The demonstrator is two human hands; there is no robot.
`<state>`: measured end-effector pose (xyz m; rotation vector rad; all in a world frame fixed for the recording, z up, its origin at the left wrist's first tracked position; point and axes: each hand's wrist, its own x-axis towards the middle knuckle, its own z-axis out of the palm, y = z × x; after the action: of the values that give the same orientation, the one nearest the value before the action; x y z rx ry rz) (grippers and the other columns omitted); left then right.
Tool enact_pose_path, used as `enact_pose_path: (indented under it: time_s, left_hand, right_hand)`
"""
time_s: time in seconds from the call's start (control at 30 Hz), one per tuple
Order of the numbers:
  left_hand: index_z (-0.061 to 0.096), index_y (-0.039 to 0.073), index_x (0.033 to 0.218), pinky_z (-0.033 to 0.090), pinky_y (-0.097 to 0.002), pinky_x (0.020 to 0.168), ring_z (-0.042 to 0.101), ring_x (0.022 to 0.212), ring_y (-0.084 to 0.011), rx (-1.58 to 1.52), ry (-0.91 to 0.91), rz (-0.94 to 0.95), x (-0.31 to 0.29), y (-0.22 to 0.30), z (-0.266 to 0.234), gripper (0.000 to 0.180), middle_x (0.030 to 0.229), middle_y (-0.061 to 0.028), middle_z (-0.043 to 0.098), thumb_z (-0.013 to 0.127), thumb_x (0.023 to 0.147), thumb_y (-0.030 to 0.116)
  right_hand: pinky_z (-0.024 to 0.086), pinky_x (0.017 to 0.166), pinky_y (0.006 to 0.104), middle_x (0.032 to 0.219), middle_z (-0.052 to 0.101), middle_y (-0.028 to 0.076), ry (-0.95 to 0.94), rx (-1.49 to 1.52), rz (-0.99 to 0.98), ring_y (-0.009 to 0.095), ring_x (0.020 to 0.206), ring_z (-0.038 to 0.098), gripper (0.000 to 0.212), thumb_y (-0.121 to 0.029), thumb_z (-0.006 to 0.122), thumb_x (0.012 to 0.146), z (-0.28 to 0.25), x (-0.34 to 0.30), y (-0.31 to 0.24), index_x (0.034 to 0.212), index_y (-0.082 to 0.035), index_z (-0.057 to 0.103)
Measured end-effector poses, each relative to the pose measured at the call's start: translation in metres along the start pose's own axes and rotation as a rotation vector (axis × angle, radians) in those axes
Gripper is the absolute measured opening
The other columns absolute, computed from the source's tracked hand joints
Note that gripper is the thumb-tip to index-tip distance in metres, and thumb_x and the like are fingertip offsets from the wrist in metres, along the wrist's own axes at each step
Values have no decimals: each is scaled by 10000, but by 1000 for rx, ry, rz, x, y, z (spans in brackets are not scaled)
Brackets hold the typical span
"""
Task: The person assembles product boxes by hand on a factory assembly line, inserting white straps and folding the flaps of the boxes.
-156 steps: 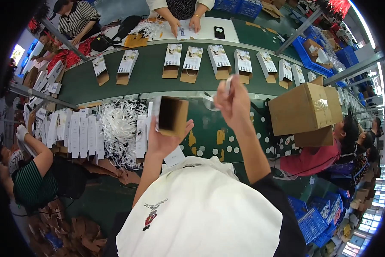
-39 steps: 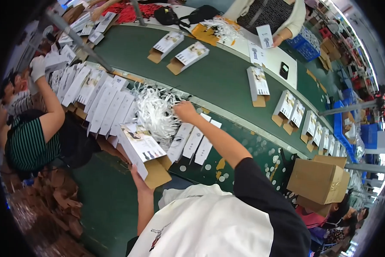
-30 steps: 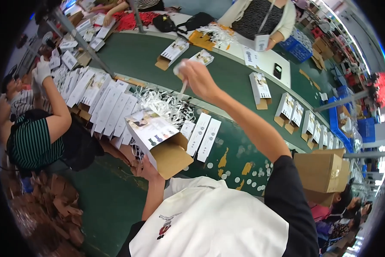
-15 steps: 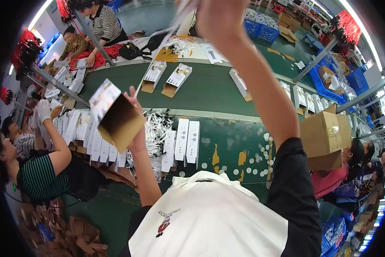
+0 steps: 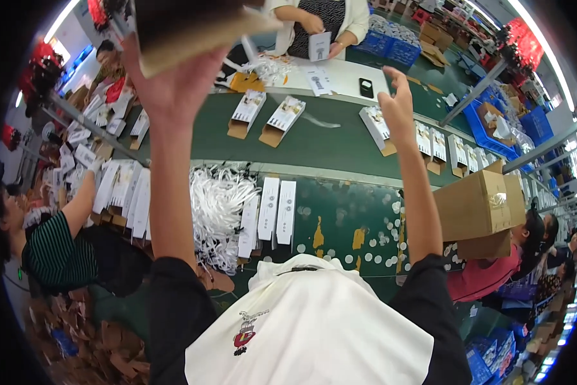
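Raised high at the upper left, my left hand grips an open-ended carton box, its brown cardboard inside showing dark. The box is blurred and cut off by the top of the view. My right hand is lifted above the belt at the right, thumb and fingers apart and holding nothing. Below it lies a white printed box with a brown flap. Two similar boxes, a left one and a right one, lie on the green belt between my hands.
A heap of white cords lies by my left forearm, beside upright white boxes. A large brown carton stands at the right. Across the belt, a person holds a small white box; a phone lies nearby.
My left hand has lifted the box up and closer. My right hand has come down from the top, and the blurred white thing near it is gone. A person across the belt has come into view.
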<state>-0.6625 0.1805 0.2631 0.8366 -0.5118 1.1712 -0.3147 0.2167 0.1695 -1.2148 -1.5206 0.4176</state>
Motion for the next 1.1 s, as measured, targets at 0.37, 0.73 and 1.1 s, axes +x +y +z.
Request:
enact_pose_path:
  time_s: [0.37, 0.73, 1.1]
  left_hand:
    - [538, 90, 1305, 321, -452, 1111, 486, 1243, -251, -122, 326, -120, 9, -117, -29, 550, 1301, -76, 575, 644, 866, 404]
    - [414, 150, 1435, 170, -561, 1178, 188, 1438, -401, -67, 563, 103, -51, -160, -22, 765, 1540, -122, 301, 741, 779, 367]
    - [451, 49, 1361, 295, -559, 1137, 387, 1339, -365, -621, 996, -27, -162, -280, -52, 789, 1413, -156, 446, 801, 710, 327]
  right_hand:
    - [379, 497, 250, 537, 529, 26, -684, 501, 79, 69, 495, 470, 344, -257, 539, 960, 50, -12, -15, 783, 11, 662]
    - [412, 1033, 467, 1104, 591, 154, -432, 1444, 272, 320, 1187, 526, 283, -221, 404, 1014, -17, -15, -13, 828, -39, 515]
    - [288, 408, 225, 595, 488, 9, -321, 388, -199, 70, 442, 374, 303, -272, 490, 998, -76, 48, -77, 785, -59, 517]
